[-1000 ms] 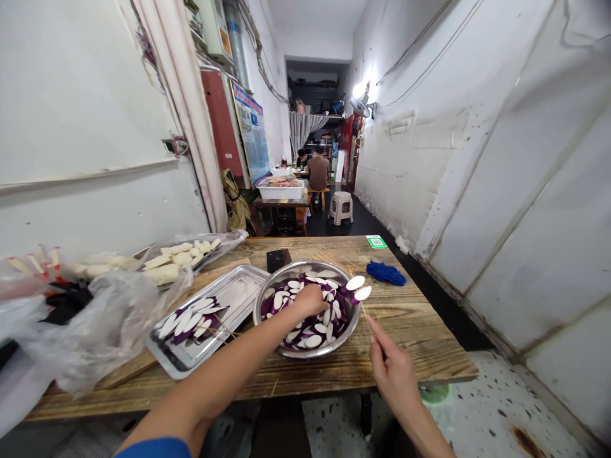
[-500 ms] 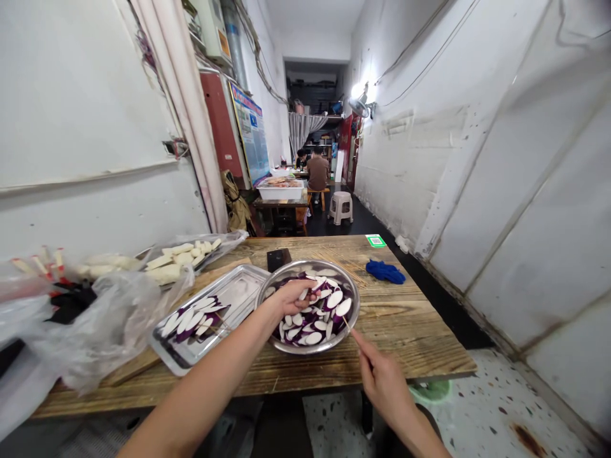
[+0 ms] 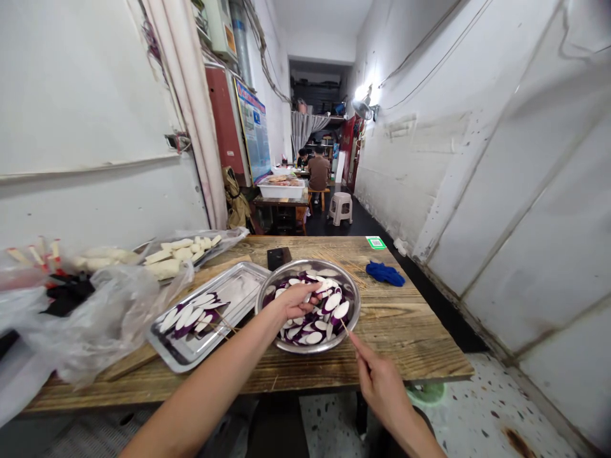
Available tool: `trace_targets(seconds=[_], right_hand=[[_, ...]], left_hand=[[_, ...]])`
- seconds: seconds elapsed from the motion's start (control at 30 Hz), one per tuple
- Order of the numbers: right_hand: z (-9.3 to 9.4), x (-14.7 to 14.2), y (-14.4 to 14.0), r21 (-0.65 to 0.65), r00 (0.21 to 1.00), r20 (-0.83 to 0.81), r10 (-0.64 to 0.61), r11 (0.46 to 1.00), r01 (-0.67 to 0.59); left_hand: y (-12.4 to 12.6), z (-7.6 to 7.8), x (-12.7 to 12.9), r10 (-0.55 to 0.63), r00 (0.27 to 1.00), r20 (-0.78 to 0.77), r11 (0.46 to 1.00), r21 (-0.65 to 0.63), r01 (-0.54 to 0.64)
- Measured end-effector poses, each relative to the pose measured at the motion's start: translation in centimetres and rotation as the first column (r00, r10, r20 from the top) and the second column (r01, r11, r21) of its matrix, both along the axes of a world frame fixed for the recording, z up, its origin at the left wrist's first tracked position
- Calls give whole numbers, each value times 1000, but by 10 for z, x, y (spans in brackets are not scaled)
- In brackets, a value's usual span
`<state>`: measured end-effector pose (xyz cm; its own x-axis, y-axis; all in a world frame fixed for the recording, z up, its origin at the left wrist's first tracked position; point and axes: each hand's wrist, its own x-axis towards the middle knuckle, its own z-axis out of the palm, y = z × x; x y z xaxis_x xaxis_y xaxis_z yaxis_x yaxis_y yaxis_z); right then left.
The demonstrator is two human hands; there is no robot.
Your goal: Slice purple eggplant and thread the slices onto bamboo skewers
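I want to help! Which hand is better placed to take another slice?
The left hand, probably: it's over the bowl, near the slices, while the right hand holds the stick.

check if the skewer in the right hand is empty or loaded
Loaded: beyond the right hand, the skewer runs into purple-edged white slices.

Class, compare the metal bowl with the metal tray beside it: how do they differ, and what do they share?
The metal bowl is round; the metal tray is rectangular with rounded corners. The bowl is deep, the tray shallow with a low rim. The bowl holds a large pile of slices, the tray a smaller bunch with skewers. Both are shiny and hold purple-skinned, white-faced slices.
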<state>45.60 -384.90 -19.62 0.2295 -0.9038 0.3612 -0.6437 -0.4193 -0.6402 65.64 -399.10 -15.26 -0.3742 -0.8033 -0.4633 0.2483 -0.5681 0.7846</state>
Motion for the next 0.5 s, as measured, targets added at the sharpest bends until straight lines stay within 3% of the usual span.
trace_targets(seconds=[0.2, 0.5], right_hand=[[-2, 1, 0, 5, 1000, -20, -14, 1000, 14], [-4, 4, -1, 9, 1000, 21, 7, 1000, -7]], left_hand=[[0, 1, 1, 1, 1000, -28, 997, 75, 1], [0, -6, 0, 59, 998, -8, 998, -26, -59]])
